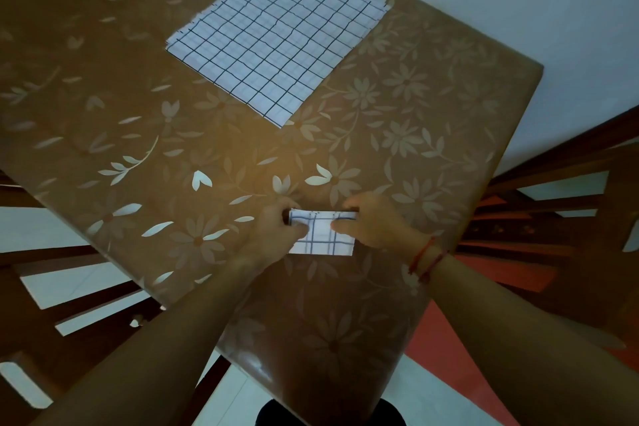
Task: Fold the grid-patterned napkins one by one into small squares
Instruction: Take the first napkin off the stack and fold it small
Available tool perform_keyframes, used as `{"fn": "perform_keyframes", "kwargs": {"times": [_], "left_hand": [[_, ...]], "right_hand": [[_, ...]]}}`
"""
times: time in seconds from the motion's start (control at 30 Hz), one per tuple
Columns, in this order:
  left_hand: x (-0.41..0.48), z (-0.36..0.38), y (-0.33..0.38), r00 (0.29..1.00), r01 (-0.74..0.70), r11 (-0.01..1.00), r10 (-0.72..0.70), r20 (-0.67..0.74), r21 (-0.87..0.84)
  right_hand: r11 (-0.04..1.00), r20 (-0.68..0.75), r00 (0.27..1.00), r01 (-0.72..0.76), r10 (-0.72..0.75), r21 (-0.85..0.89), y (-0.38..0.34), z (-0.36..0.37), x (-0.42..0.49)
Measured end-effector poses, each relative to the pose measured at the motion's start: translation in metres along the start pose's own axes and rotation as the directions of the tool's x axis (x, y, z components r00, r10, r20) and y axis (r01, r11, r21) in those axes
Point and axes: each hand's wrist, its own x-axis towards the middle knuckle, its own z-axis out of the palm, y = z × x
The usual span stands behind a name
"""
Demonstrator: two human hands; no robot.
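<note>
a person is folding one small napkin (323, 235) near the front of the floral table (138, 114), with the left hand (276, 232) and right hand (373, 225) each pinching an end of it. it seems to be nearing a square and is lying with its long axis left to right, while a flat stack (276, 34) is waiting well beyond.

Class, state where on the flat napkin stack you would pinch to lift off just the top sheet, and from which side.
Probably pinch the near corner of the napkin stack, coming from the person's side: it lies flat, and that corner points toward them.
</note>
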Motion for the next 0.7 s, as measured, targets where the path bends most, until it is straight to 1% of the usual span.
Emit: {"fn": "perform_keyframes", "kwargs": {"times": [0.07, 0.1, 0.17, 0.2, 0.3, 0.4, 0.5, 0.6, 0.7], "left_hand": [[-0.005, -0.003, 0.005, 0.997, 0.076, 0.986, -0.075, 0.006, -0.148], [-0.008, -0.005, 0.008, 0.994, 0.106, 0.967, -0.106, 0.014, -0.231], [-0.012, -0.008, 0.015, 0.989, 0.146, 0.924, -0.148, 0.024, -0.354], [-0.013, -0.009, 0.017, 0.986, 0.163, 0.903, -0.166, 0.028, -0.398], [-0.016, -0.01, 0.027, 0.976, 0.21, 0.848, -0.214, 0.048, -0.487], [-0.021, -0.006, 0.041, 0.97, 0.237, 0.804, -0.229, 0.083, -0.545], [-0.025, 0.002, 0.056, 0.97, 0.231, 0.779, -0.233, 0.072, -0.583], [-0.026, 0.013, 0.063, 0.979, 0.194, 0.833, -0.201, 0.043, -0.519], [-0.024, 0.022, 0.067, 0.984, 0.176, 0.882, -0.154, 0.086, -0.438]], "right_hand": [[0.976, 0.013, 0.993, -0.115, 0.114, 0.183, 0.001, -0.007, -0.012], [0.937, 0.024, 0.985, -0.169, 0.169, 0.306, 0.002, -0.01, -0.018], [0.815, 0.075, 0.962, -0.262, 0.262, 0.517, 0.003, -0.015, -0.032], [0.762, 0.101, 0.951, -0.295, 0.293, 0.576, 0.004, -0.018, -0.038], [0.638, 0.168, 0.92, -0.369, 0.355, 0.676, 0.007, -0.022, -0.053], [0.54, 0.18, 0.907, -0.375, 0.38, 0.753, 0.003, -0.027, -0.068], [0.465, 0.136, 0.905, -0.33, 0.403, 0.821, 0.001, -0.033, -0.083], [0.4, 0.086, 0.895, -0.279, 0.437, 0.873, 0.004, -0.038, -0.096], [0.359, 0.012, 0.874, -0.212, 0.486, 0.909, 0.014, -0.042, -0.108]]}}
